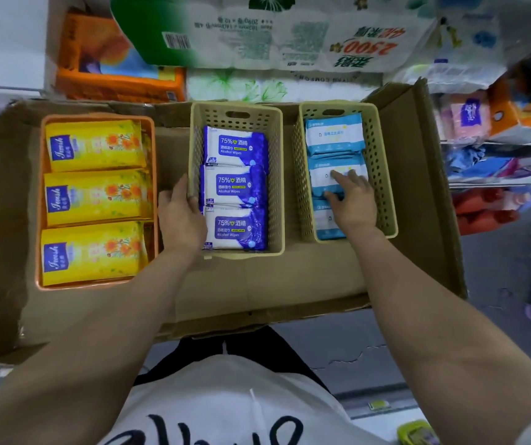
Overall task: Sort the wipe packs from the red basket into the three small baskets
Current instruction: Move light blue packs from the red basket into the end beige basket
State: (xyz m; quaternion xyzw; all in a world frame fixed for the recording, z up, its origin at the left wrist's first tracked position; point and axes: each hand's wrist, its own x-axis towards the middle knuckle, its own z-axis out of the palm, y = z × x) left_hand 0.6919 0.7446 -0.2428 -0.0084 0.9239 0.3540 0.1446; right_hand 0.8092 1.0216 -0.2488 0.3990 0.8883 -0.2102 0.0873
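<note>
Apparently the sorting is close to finished. Along the left edge of the flattened cardboard sheet (305, 277) sits the orange basket (40, 200), packed with three yellow wipe packs (97, 197) laid in a column. Just beside it to the right, the left hand (180, 216) holds the left wall of the middle beige basket (277, 175), thumb up along the outside of the wall and fingers tucked over its rim; it carries no pack. That basket holds three dark blue alcohol wipe packs (233, 186), also in a neat column. Nearer the cardboard's right edge stands the right beige basket (384, 175), with light blue wipe packs (333, 133) stacked front to back. The right hand (352, 200) reaches inside it, fingers fairly straight and pressing on the middle light blue pack, seemingly seating it rather than gripping it.

The red basket named in the task is not in view, so whether any packs remain in it cannot be told. Judging by three full, colour-matched baskets, what is left is probably only settling this last pack and squaring the baskets. Shelves of tissue packs (257, 36) lie beyond the cardboard's far edge.
</note>
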